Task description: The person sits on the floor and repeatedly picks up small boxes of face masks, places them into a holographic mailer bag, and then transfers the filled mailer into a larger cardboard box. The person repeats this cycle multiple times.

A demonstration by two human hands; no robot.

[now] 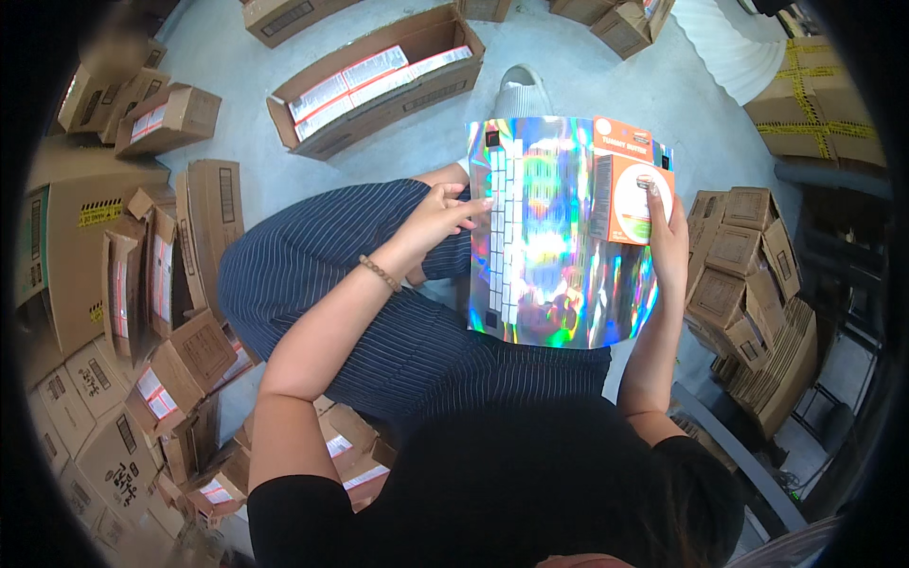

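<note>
A shiny holographic sheet (554, 284) spreads over my lap, with columns of small white stickers (505, 234) along its left side and black squares near its corners. My right hand (667, 234) grips the sheet's right edge together with an orange and white product carton (628, 202), thumb lying on the carton's front. The carton has an orange hanging tab (623, 140) at its top and bears printed writing. At the sheet's left edge is my left hand (444, 213), fingers spread and the index fingertip over the sticker column. Whether a sticker clings to that fingertip is too small to tell.
Ahead on the pale floor, a long open cardboard box (398, 99) holds several packed cartons. Opened boxes (202, 348) crowd the left side. Stacked brown boxes (731, 255) and flattened cardboard (774, 362) stand at right, below a yellow-taped box (817, 99). A grey slipper (522, 92) shows beyond the sheet.
</note>
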